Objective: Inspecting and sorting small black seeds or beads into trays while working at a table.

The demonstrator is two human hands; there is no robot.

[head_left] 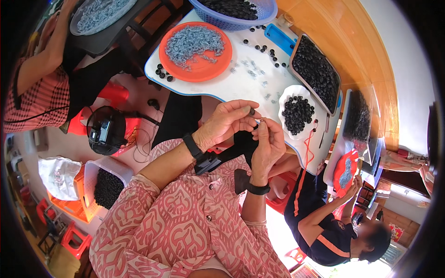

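Near the table's front edge, my two hands meet at the fingertips. My left hand pinches a small black round piece between thumb and fingers. Close beside it, my right hand is closed, thumb against fingers; whatever it grips is too small to make out. To the right of my hands, a white scalloped dish contains many black round pieces. Ahead and to the left, a red-orange plate carries a heap of small clear bluish parts. More clear parts lie loose on the white table.
Behind are a blue basket, a blue tray and a rectangular tray full of black pieces. A red cord hangs over the table edge. Co-workers sit left and right. A crate of black pieces stands lower left.
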